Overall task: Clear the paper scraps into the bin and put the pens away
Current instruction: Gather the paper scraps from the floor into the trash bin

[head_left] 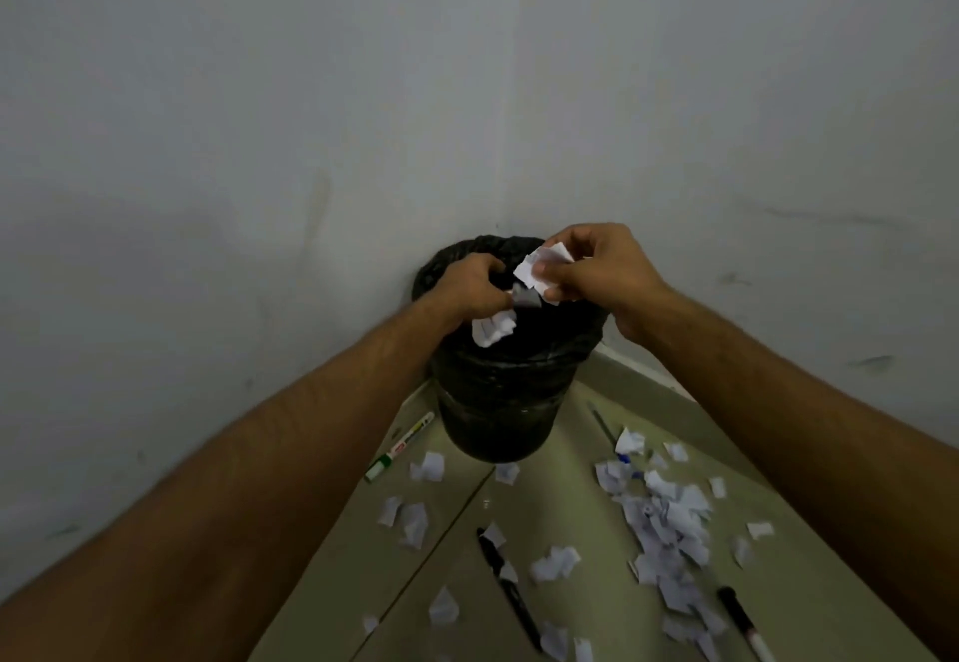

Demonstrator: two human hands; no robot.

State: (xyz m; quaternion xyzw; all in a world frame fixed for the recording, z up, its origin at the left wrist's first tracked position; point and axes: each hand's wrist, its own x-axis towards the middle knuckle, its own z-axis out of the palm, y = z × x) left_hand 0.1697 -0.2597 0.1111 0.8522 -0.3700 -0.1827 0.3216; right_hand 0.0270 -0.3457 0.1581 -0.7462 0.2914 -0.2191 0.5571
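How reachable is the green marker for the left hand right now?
Probably not yet: the left hand grips scraps over the bin. The marker lies uncovered on the floor beside it, so an emptied hand likely could.

One view only: head-worn, wide-angle. Faces forward and down into a room corner. Walls [259, 116] fill the upper half. Bin [498, 402] near frame centre, seen from above its mouth, close: left hand [475, 288] and right hand [586, 267] reach over it, forearms entering from both lower corners. Floor [571, 495] with scraps [669, 521] shows as a wedge at bottom centre.
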